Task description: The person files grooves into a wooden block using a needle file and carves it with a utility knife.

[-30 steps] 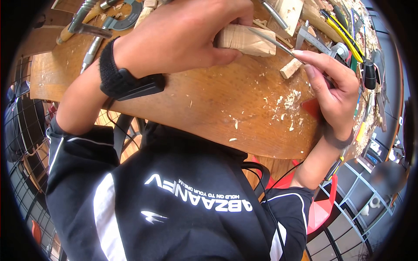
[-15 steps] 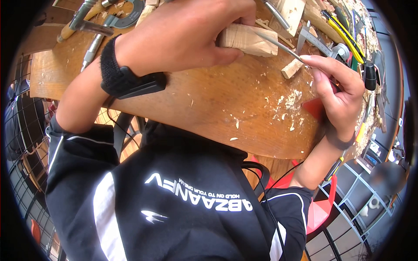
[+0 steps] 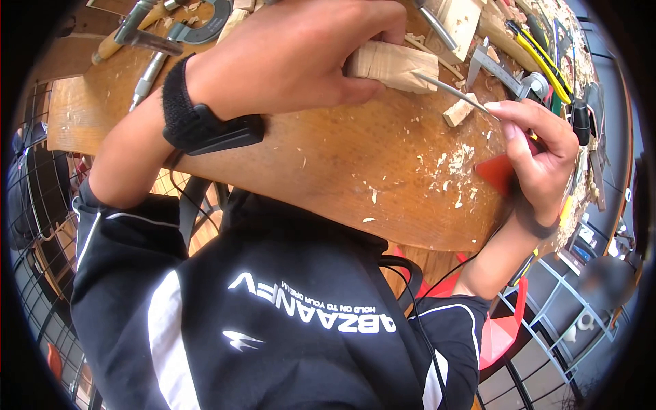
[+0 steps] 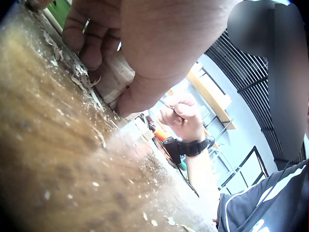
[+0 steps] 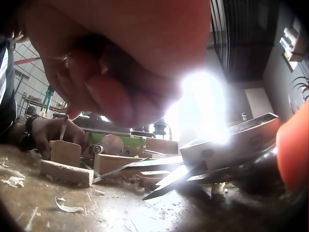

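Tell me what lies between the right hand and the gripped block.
A slim metal tool spans it, with a small wood piece nearby; the head view shows both.

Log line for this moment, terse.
left hand: grips wood block | right hand: pinches thin metal tool | tip: at block | table: small wood piece, shavings

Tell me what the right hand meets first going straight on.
The right hand would likely meet the wood block gripped by the left hand; the small offcut seems to lie below its line, though depth is unclear.
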{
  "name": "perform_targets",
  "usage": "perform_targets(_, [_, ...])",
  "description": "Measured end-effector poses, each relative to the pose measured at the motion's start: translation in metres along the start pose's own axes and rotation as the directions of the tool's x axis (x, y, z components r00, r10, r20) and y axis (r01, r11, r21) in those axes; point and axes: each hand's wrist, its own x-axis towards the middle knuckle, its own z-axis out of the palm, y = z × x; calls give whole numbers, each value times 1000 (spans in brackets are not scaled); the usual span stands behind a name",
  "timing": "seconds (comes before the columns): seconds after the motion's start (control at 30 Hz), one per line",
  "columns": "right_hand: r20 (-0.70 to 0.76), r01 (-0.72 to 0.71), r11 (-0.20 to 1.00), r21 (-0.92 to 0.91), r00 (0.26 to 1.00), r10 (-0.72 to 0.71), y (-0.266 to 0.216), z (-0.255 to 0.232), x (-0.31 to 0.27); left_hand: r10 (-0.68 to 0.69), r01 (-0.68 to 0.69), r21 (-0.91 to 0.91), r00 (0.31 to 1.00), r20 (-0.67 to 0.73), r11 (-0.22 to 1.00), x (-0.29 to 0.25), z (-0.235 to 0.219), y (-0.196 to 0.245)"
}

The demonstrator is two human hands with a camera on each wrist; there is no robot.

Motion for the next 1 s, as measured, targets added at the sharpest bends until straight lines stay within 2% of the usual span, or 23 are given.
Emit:
perform_targets(0.07, [-7,-31,999,26,999,31,-1,3,-1,36,-36,-23,999,-7,999,0,4,-9])
perform_targets(0.13, [-84,-45,998,54,995,50,-1,5,-1,18,-17,-29,1000,23,999,1,-2,-3])
perform_targets(0.2, [-67,-25,998,55,997,29,3,1,-1,2,0,-27,999,50,1000,0,-4,1])
perform_targets(0.27, [-51,-9,998,57,999,12,5,0,-1,63,-63,3,998,-19,998,-1,1,2])
perform_targets(0.4, [-61,13,998,63,998,-9,4,-1,-1,90,-90,13,996,2,996,-1,-2,2])
perform_targets(0.5, [-71,12,997,70,997,-7,3,0,0,166,-166,1,986,-21,986,2,2,-5])
perform_targets(0.57, [-78,6,998,67,997,0,2,0,-1,266,-269,-24,960,-92,963,5,13,-22])
perform_targets(0.6, [-81,-8,997,72,997,13,2,0,-1,266,-269,-23,959,-93,963,4,11,-18])
perform_targets(0.67, [-86,-19,997,77,996,25,2,-2,-2,127,-127,13,990,-60,992,1,3,-6])
perform_targets(0.77, [-57,-49,996,70,997,53,3,-5,-5,185,-182,32,976,-119,983,3,12,-16])
perform_targets(0.9, [-44,-67,993,93,996,71,2,0,-3,168,-165,35,979,-114,986,3,13,-18])
perform_targets(1.0, [-21,-95,987,133,995,98,-2,6,-2,215,-208,66,967,-136,976,4,14,-21])
